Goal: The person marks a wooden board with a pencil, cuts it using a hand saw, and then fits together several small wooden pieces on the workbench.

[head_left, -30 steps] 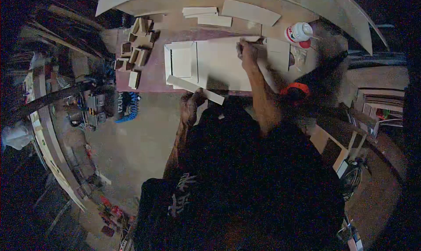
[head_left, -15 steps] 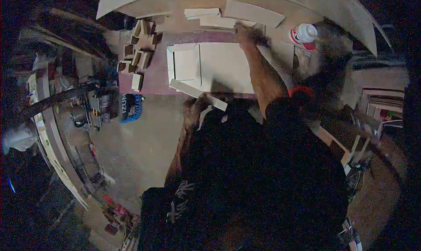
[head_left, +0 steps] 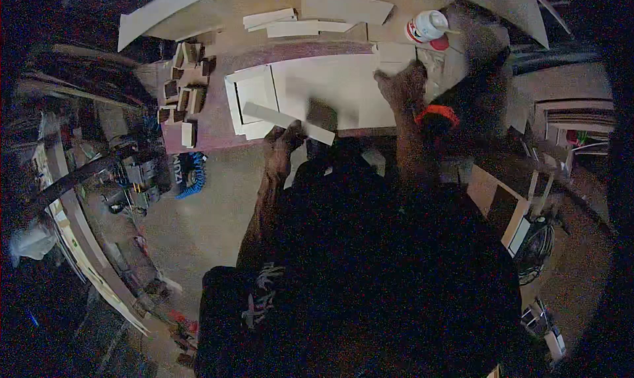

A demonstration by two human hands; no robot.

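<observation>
My left hand [head_left: 284, 140] is closed on a narrow, pale wooden strip [head_left: 264, 114], held at a slant above the near edge of a large light panel [head_left: 330, 71]. At that panel's left end is a raised rectangular frame [head_left: 231, 91]. My right hand [head_left: 404, 86] is over the panel's right end with its fingers curled. Just beyond its fingertips is a small light rectangular piece [head_left: 395, 52]; whether they grip it is hidden. An orange band [head_left: 437, 116] shows by the right wrist. A shadow falls across the panel's middle.
Several small wooden blocks [head_left: 188, 101] sit on the reddish table top [head_left: 214, 130] at left. Flat strips [head_left: 290, 28] and a wider board [head_left: 347, 8] lie at the back. A white jar [head_left: 429, 25] stands back right. Blue coiled hose [head_left: 191, 174] is lower left.
My right hand has drawn back from the strips at the rear to the panel's right end. The strip in my left hand now lies farther over the panel. The view has shifted slightly.
</observation>
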